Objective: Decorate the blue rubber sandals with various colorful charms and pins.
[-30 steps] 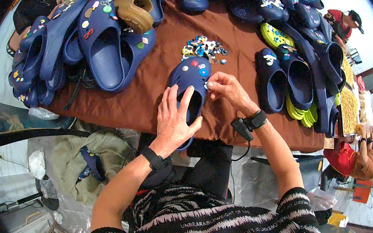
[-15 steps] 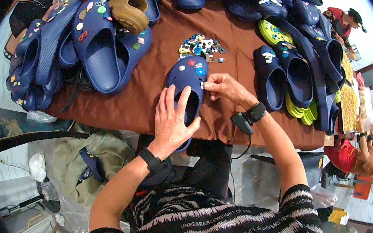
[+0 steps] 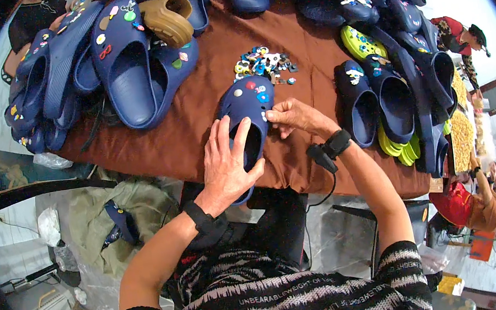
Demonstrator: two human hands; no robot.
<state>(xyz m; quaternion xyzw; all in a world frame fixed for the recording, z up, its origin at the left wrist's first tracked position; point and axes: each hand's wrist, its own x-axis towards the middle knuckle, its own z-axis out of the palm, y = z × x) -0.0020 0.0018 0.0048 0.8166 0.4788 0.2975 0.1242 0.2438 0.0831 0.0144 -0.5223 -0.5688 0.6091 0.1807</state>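
Observation:
A navy foam clog (image 3: 249, 109) with several small coloured charms on its toe lies on the brown tablecloth (image 3: 207, 123) in front of me. My left hand (image 3: 228, 166) rests flat over the clog's opening and heel, fingers spread, holding it down. Pinched fingertips of my right hand (image 3: 293, 118) press at the clog's right edge beside a small white charm. Both wrists wear black bands. A heap of loose coloured charms (image 3: 262, 64) lies just beyond the clog's toe.
Large navy clogs (image 3: 128, 70) and one tan clog (image 3: 168, 17) pile at the far left. More navy clogs (image 3: 385, 99) and lime-green ones (image 3: 361, 44) crowd the right side. Two people (image 3: 480, 208) are at the right edge. Bags and clutter lie on the floor at left.
My left hand has slid slightly over the clog's opening. My right hand's fingers stay pinched at the clog's right edge. The clog has hardly moved.

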